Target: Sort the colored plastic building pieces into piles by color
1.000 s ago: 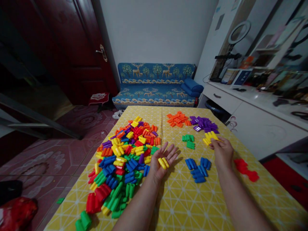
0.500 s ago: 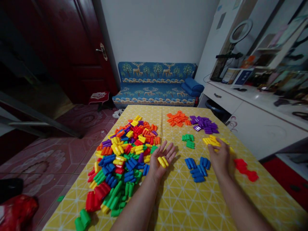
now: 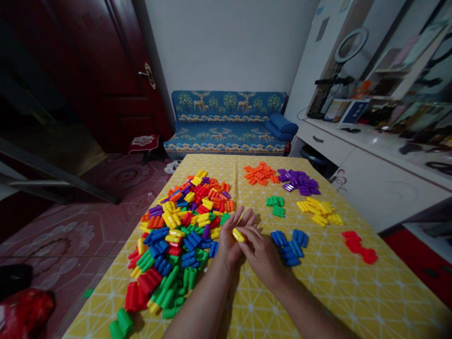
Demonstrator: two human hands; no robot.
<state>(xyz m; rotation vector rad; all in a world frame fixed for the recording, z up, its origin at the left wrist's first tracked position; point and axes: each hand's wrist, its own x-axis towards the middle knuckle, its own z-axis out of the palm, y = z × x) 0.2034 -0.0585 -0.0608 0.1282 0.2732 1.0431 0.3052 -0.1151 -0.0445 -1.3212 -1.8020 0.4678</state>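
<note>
Yellow piece (image 3: 239, 235) on open left hand's (image 3: 231, 240) palm, right hand (image 3: 260, 254) touching it, grip apparently narrow

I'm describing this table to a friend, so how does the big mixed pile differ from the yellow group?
The mixed pile combines red, orange, yellow, green, blue and purple pieces, while the yellow group is all one colour. The mixed pile is much larger, with many more pieces than the yellow group. The mixed pile lies on the left side of the table, the yellow group on the right. Both lie on the yellow patterned tablecloth.
</note>
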